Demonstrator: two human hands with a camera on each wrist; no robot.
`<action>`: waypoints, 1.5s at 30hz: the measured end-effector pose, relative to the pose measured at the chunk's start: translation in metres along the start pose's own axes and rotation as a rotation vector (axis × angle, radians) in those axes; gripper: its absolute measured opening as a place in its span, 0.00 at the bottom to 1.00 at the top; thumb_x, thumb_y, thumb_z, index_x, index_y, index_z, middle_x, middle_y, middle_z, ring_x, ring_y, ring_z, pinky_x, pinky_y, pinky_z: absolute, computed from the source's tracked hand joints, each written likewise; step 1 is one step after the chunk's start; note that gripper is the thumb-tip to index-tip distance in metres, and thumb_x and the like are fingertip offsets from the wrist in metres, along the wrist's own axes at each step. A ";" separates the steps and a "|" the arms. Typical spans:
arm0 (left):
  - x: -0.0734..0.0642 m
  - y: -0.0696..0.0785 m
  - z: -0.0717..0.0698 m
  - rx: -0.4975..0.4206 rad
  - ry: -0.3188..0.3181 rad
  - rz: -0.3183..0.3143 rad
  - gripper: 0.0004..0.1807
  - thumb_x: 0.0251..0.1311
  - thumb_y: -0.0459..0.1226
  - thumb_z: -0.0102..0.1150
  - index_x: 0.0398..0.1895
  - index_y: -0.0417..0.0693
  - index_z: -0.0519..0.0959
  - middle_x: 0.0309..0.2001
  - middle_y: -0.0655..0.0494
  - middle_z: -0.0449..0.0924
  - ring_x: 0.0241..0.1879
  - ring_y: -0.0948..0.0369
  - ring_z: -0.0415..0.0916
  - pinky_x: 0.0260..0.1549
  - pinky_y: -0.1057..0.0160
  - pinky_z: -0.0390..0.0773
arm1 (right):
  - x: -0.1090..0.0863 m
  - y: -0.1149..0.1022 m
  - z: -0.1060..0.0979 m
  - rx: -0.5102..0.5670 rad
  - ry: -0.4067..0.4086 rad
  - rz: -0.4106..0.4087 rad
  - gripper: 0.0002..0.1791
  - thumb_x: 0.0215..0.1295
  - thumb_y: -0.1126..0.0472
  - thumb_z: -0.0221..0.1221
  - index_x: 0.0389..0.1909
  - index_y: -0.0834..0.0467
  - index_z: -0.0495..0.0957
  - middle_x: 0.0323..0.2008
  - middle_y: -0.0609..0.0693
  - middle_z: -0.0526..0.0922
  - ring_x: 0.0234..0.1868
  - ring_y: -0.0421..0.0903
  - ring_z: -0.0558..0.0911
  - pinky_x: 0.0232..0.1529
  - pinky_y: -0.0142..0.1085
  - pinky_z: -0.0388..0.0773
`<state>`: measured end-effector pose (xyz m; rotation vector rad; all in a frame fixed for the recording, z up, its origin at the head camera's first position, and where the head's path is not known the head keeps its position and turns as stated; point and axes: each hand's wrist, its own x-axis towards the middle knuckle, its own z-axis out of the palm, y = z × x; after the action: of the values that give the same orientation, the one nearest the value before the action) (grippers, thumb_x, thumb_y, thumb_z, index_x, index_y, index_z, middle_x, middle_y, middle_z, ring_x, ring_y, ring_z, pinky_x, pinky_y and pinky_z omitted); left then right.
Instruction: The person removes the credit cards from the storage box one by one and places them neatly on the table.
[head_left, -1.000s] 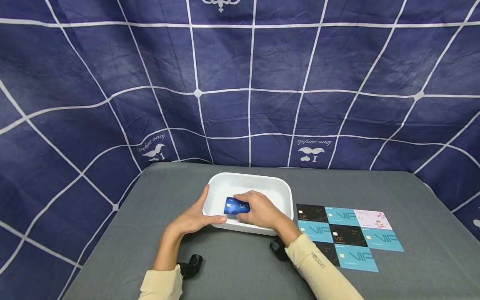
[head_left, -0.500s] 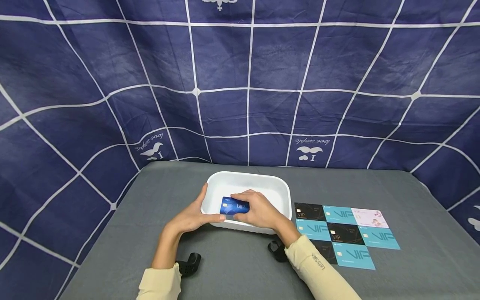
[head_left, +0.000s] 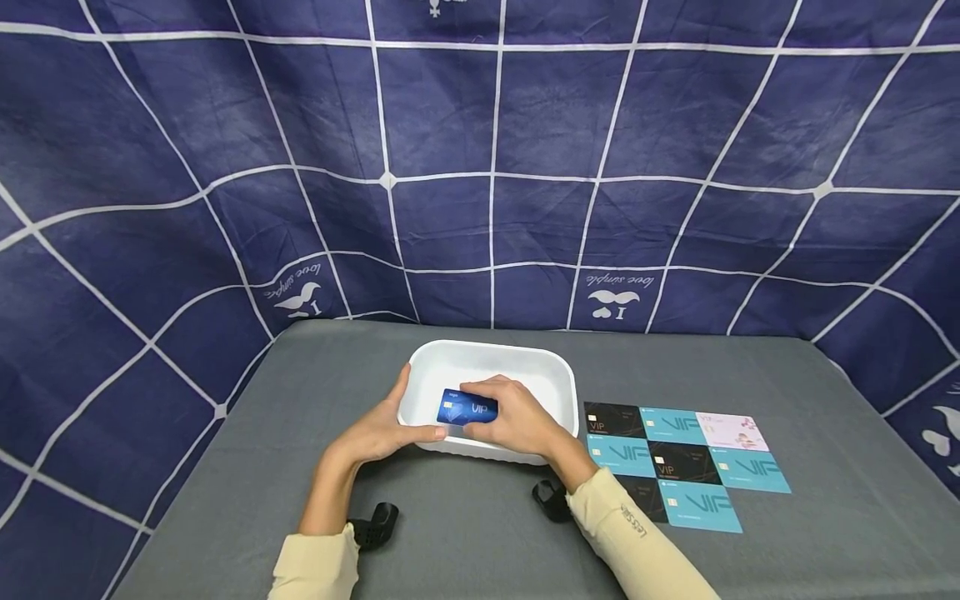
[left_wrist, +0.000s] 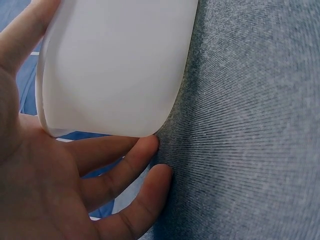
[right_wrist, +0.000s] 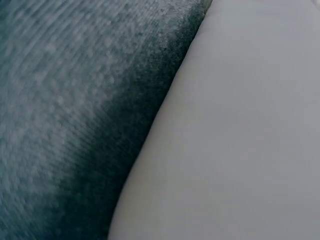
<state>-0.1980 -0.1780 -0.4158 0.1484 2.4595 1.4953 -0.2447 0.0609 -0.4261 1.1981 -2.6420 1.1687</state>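
Observation:
A white plastic tray (head_left: pixel 561 398) with rounded corners stands at the middle of the table. My left hand (head_left: pixel 378 431) holds its near left corner, thumb along the front rim and fingers around the left end. In the left wrist view two fingertips (left_wrist: pixel 150 145) show low beside the tray's wall (left_wrist: pixel 120 70). Over the tray's inside, my right hand (head_left: pixel 517 417) grips a blue VIP card (head_left: pixel 461 407) by its right part, between thumb and fingers. The right wrist view shows only the tray's outer wall (right_wrist: pixel 225 130) and the cloth; the right hand is out of that view.
Right of the tray, black, teal and pink cards lie edge to edge in rows, among them a pink card (head_left: pixel 733 432) and a teal card (head_left: pixel 699 506). A grey cloth (head_left: pixel 465 533) covers the table. A blue gridded curtain (head_left: pixel 442 225) hangs behind.
The blue card shows a little more to the left of my right hand than a second ago. My left hand keeps its place on the tray. The head view has shifted slightly.

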 end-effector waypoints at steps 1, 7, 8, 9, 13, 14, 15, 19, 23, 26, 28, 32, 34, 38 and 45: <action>0.000 0.000 0.000 -0.001 0.000 -0.002 0.70 0.49 0.51 0.75 0.79 0.49 0.28 0.77 0.38 0.38 0.72 0.41 0.48 0.65 0.38 0.53 | 0.000 0.000 0.000 0.005 0.000 0.004 0.32 0.51 0.56 0.69 0.60 0.61 0.79 0.54 0.51 0.82 0.52 0.44 0.78 0.52 0.42 0.73; 0.000 -0.002 -0.001 0.004 0.004 -0.004 0.70 0.49 0.52 0.74 0.79 0.48 0.28 0.77 0.38 0.37 0.72 0.41 0.47 0.66 0.38 0.52 | -0.001 0.000 0.001 0.020 0.015 0.012 0.32 0.51 0.55 0.69 0.60 0.61 0.79 0.54 0.51 0.82 0.53 0.45 0.77 0.51 0.42 0.73; 0.001 -0.002 -0.001 0.006 0.006 -0.006 0.70 0.49 0.52 0.74 0.79 0.48 0.28 0.77 0.38 0.37 0.72 0.41 0.47 0.66 0.38 0.52 | -0.001 0.000 0.000 0.018 0.017 0.011 0.32 0.51 0.55 0.69 0.60 0.61 0.79 0.54 0.51 0.82 0.53 0.45 0.77 0.51 0.42 0.73; 0.001 -0.002 -0.001 0.009 0.008 -0.007 0.70 0.49 0.52 0.74 0.79 0.48 0.29 0.77 0.38 0.38 0.72 0.41 0.47 0.66 0.39 0.52 | -0.001 0.000 0.000 0.022 0.020 0.011 0.32 0.51 0.56 0.69 0.60 0.61 0.79 0.54 0.51 0.82 0.52 0.45 0.78 0.51 0.42 0.74; 0.001 -0.001 0.000 0.012 0.013 -0.005 0.70 0.48 0.51 0.74 0.79 0.48 0.29 0.77 0.39 0.39 0.72 0.41 0.48 0.66 0.39 0.52 | -0.001 0.001 -0.003 0.038 0.020 0.035 0.32 0.51 0.56 0.69 0.59 0.59 0.79 0.53 0.50 0.82 0.51 0.44 0.77 0.51 0.42 0.73; 0.001 -0.001 0.000 0.013 0.017 -0.008 0.70 0.48 0.52 0.75 0.79 0.48 0.29 0.78 0.39 0.39 0.72 0.42 0.48 0.66 0.39 0.52 | -0.001 0.001 -0.004 0.041 0.021 0.041 0.31 0.51 0.56 0.69 0.59 0.59 0.79 0.53 0.50 0.82 0.51 0.44 0.77 0.51 0.42 0.73; 0.001 -0.001 0.000 0.014 0.018 -0.006 0.70 0.48 0.52 0.75 0.79 0.48 0.29 0.78 0.39 0.39 0.72 0.42 0.48 0.66 0.39 0.52 | -0.002 0.001 -0.005 0.044 0.023 0.049 0.31 0.51 0.57 0.70 0.60 0.58 0.79 0.54 0.49 0.82 0.51 0.43 0.77 0.51 0.42 0.73; 0.000 0.000 0.001 0.014 0.021 -0.002 0.71 0.48 0.52 0.75 0.79 0.48 0.29 0.78 0.39 0.39 0.72 0.42 0.47 0.66 0.39 0.51 | -0.004 -0.002 -0.008 0.030 0.032 0.047 0.32 0.52 0.58 0.70 0.60 0.59 0.79 0.54 0.50 0.82 0.52 0.44 0.77 0.51 0.42 0.73; 0.001 -0.001 0.000 0.000 0.013 0.008 0.70 0.48 0.50 0.75 0.79 0.48 0.29 0.78 0.41 0.37 0.74 0.43 0.44 0.67 0.40 0.49 | -0.011 -0.010 -0.015 -0.059 0.027 -0.007 0.32 0.54 0.59 0.71 0.61 0.62 0.77 0.54 0.51 0.82 0.53 0.45 0.78 0.53 0.44 0.73; 0.001 -0.002 0.000 -0.010 0.014 0.009 0.70 0.48 0.50 0.75 0.79 0.47 0.30 0.78 0.42 0.36 0.74 0.44 0.43 0.67 0.40 0.49 | -0.019 -0.018 -0.021 -0.127 0.023 -0.051 0.32 0.55 0.59 0.71 0.61 0.63 0.77 0.54 0.52 0.82 0.54 0.46 0.78 0.55 0.44 0.73; 0.000 -0.002 0.000 -0.011 0.015 0.008 0.70 0.48 0.50 0.75 0.79 0.47 0.30 0.78 0.41 0.37 0.73 0.43 0.44 0.67 0.40 0.49 | -0.025 -0.023 -0.026 -0.151 0.018 -0.067 0.32 0.56 0.59 0.70 0.62 0.63 0.76 0.54 0.52 0.82 0.55 0.46 0.78 0.56 0.44 0.72; 0.000 -0.003 0.000 -0.014 0.013 0.006 0.70 0.48 0.50 0.75 0.79 0.47 0.30 0.78 0.42 0.35 0.74 0.44 0.43 0.68 0.41 0.48 | -0.037 -0.029 -0.036 -0.200 -0.013 -0.087 0.31 0.58 0.59 0.70 0.63 0.61 0.75 0.55 0.50 0.81 0.56 0.45 0.77 0.58 0.44 0.71; 0.000 -0.003 -0.001 -0.012 0.014 0.008 0.70 0.48 0.50 0.75 0.79 0.47 0.30 0.78 0.43 0.35 0.74 0.44 0.43 0.68 0.41 0.48 | -0.044 -0.030 -0.041 -0.243 -0.032 -0.103 0.31 0.59 0.59 0.69 0.64 0.60 0.75 0.56 0.49 0.80 0.57 0.45 0.76 0.58 0.45 0.71; -0.001 -0.003 -0.001 0.012 0.014 0.002 0.70 0.48 0.51 0.75 0.79 0.49 0.29 0.78 0.42 0.36 0.74 0.43 0.43 0.67 0.40 0.49 | -0.060 -0.032 -0.051 -0.316 -0.062 -0.108 0.31 0.60 0.58 0.69 0.65 0.58 0.74 0.57 0.48 0.80 0.59 0.45 0.75 0.59 0.46 0.70; -0.001 -0.003 -0.002 0.037 0.006 0.005 0.70 0.48 0.52 0.75 0.79 0.50 0.29 0.78 0.41 0.37 0.73 0.42 0.44 0.67 0.39 0.50 | -0.089 -0.024 -0.067 -0.326 -0.049 -0.082 0.32 0.59 0.60 0.70 0.65 0.58 0.74 0.59 0.47 0.79 0.59 0.45 0.74 0.57 0.47 0.72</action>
<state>-0.1970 -0.1809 -0.4172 0.1574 2.4944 1.4547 -0.1842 0.1506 -0.3891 1.2688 -2.6508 0.6698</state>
